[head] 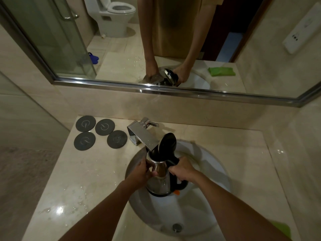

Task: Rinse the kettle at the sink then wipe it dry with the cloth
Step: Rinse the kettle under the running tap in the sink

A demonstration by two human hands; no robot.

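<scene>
Electric kettle point(160, 178) held under the faucet point(142, 134), lid open.
Right hand point(184, 169) grips its black handle; left hand point(140, 173) clasps the steel body over the sink point(208, 171).

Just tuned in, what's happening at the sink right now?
A person holds the kettle over the sink, lid open, mouth under the faucet. The right hand grips the black handle; the left hand steadies the steel body. The green cloth lies on the counter at right, not yet used.

shiny steel kettle point(160, 178) with black plastic handle point(178, 181) — under a polished chrome tap point(142, 136), glossy marble counter point(73, 185), matt grey coasters point(97, 133).
</scene>
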